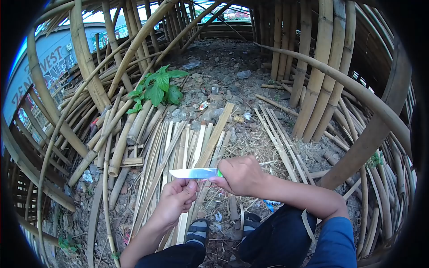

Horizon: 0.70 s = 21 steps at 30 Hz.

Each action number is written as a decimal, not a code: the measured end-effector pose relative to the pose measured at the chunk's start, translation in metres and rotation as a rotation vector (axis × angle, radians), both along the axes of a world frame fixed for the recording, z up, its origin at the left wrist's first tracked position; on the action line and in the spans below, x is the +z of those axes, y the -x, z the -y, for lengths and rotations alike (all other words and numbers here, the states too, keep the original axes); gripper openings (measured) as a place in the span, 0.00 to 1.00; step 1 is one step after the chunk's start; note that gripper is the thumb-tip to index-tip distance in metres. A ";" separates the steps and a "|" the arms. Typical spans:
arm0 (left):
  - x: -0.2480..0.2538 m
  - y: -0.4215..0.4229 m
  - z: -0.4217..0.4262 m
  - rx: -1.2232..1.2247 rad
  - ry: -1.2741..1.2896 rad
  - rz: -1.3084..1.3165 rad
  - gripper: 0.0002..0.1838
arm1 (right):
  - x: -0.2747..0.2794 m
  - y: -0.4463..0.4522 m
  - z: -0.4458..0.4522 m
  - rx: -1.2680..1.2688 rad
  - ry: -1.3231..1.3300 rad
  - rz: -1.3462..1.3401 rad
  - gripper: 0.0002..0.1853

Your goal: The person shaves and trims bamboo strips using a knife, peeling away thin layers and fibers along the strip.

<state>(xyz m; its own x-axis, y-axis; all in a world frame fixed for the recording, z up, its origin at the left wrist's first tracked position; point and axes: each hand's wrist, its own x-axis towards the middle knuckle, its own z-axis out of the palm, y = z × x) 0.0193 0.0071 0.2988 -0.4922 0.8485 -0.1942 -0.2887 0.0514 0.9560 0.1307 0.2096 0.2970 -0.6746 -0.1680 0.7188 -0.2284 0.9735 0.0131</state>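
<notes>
A knife with a shiny blade and a bit of green at its handle is level in front of me, its tip pointing left. My right hand is closed around the handle. Just under the blade, near its tip, is my left hand with thumb and fingers pressed together. Whether those fingers touch the blade or pinch something thin, I cannot tell. Below and beyond both hands, split bamboo strips lie in a spread pile, with a wider bamboo slat on top.
Bamboo poles stand on the right, with a long curved pole crossing them. More cut bamboo is stacked at left beside a leafy green plant. Shavings cover the stony ground. My sandalled feet are below.
</notes>
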 end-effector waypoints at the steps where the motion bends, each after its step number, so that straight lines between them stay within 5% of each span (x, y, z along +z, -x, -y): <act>1: 0.001 0.001 0.001 -0.026 -0.006 0.015 0.15 | 0.001 0.001 -0.001 0.003 0.003 -0.002 0.22; 13: 0.006 0.003 0.008 -0.111 -0.062 0.042 0.17 | 0.012 0.006 -0.016 -0.147 -0.245 -0.192 0.24; 21: -0.004 0.005 0.004 -0.135 0.058 0.065 0.15 | 0.002 -0.009 -0.035 -0.373 -0.001 -0.116 0.21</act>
<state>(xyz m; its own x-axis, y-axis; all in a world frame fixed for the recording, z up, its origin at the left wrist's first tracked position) 0.0144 0.0030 0.2949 -0.3590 0.8926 -0.2728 -0.3367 0.1488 0.9298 0.1396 0.2448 0.2989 -0.6038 0.0727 0.7938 0.1444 0.9893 0.0192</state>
